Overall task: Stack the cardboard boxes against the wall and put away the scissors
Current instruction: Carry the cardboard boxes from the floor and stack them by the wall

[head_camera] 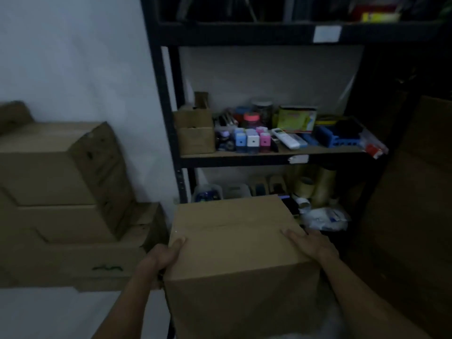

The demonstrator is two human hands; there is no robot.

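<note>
A closed brown cardboard box point(234, 255) is held up in front of the black shelf unit. My left hand point(162, 259) grips its left side, thumb lying on the top edge. My right hand point(310, 245) grips its right side, with the fingers spread flat over the top. To the left, several more cardboard boxes point(56, 182) are piled against the white wall point(73, 64). No scissors show in this dim view.
The black shelf unit point(168, 133) stands right of the pile; its middle shelf holds small boxes, jars, coloured holders and a remote, its lower shelf tape rolls. A large cardboard sheet point(420, 196) leans at far right. Pale floor point(36, 314) lies at bottom left.
</note>
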